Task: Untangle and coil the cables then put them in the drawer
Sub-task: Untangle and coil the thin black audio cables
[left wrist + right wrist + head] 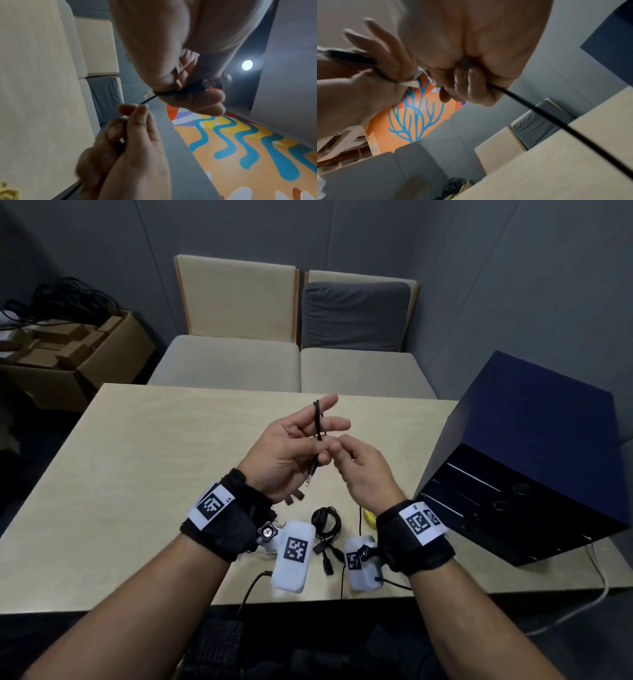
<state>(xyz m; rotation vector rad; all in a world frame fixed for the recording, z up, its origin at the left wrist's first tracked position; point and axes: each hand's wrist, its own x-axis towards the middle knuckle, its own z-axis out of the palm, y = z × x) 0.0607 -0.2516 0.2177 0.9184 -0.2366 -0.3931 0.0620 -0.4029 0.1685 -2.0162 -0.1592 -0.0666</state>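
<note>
Both our hands, left [287, 446] and right [359, 470], pinch a thin black cable [318, 422] above the pale wooden desk [137, 474], hiding another coiled black cable [325, 520] partly; dark blue drawer box [534, 453] beside.

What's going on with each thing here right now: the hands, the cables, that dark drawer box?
left hand: raised, holds a thin black cable wound into small loops
right hand: pinches the same cable
second black cable: lies bundled on the table
drawer box: all drawers closed
</note>
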